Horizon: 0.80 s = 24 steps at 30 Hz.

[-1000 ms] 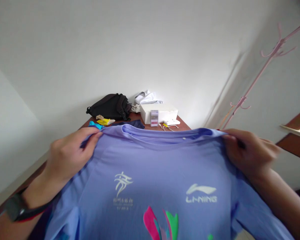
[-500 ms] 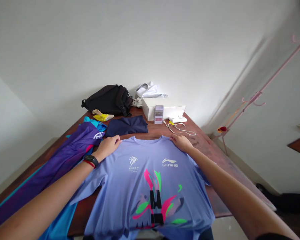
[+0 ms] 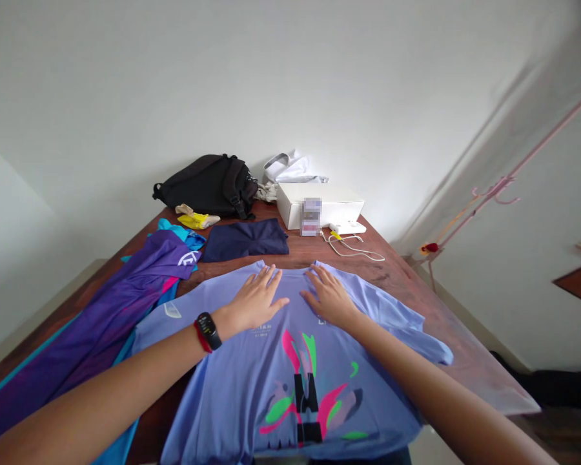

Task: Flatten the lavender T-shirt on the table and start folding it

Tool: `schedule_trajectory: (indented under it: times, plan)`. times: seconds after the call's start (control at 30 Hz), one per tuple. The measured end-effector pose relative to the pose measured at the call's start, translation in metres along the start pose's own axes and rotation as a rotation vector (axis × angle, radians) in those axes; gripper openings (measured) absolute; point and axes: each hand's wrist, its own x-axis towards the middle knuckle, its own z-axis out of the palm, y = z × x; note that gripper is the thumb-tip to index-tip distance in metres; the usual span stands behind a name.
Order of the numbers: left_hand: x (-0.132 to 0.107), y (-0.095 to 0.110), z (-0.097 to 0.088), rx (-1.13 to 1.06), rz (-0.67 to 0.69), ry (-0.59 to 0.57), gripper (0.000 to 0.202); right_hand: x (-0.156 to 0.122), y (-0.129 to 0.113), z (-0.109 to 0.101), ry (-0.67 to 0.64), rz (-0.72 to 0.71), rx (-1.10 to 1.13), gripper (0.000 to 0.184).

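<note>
A lilac T-shirt [image 3: 252,381] with a pink, green and black print lies spread face up on a brown wooden table [image 3: 401,274]. My left hand [image 3: 256,298] rests flat on its upper chest just below the collar, fingers stretched out. My right hand [image 3: 328,296] lies flat beside it on the other side of the collar, fingers also spread. Neither hand holds anything. A black and red band sits on my left wrist.
A purple and teal garment [image 3: 126,294] lies left of the shirt. Behind are a folded navy cloth [image 3: 246,239], a black backpack [image 3: 208,186], a white box [image 3: 319,201], a white cable [image 3: 356,248] and a yellow item [image 3: 198,220]. A pink coat stand [image 3: 494,190] stands at right.
The shirt went from held up by its shoulders to lying flat on the table. Both hands let go of the shoulders and moved inward to press flat near the collar.
</note>
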Motion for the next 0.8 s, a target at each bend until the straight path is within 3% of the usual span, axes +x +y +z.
schedule_trajectory:
  times: [0.17, 0.43, 0.57, 0.8]
  plan:
    - [0.018, -0.003, 0.025, 0.010, -0.146, -0.041, 0.079, -0.004, -0.012, 0.016, -0.128, 0.080, 0.085, 0.078]
    - [0.019, -0.018, 0.028, -0.062, -0.147, -0.009, 0.081, 0.003, -0.005, 0.021, -0.092, 0.196, 0.107, 0.089]
    - [0.021, -0.018, 0.023, -0.078, -0.164, -0.063, 0.082, 0.005, -0.003, 0.022, -0.108, 0.183, 0.094, 0.088]
    - [0.031, -0.025, 0.000, -0.163, -0.182, -0.284, 0.082, 0.004, -0.002, 0.020, -0.105, 0.182, 0.089, 0.087]
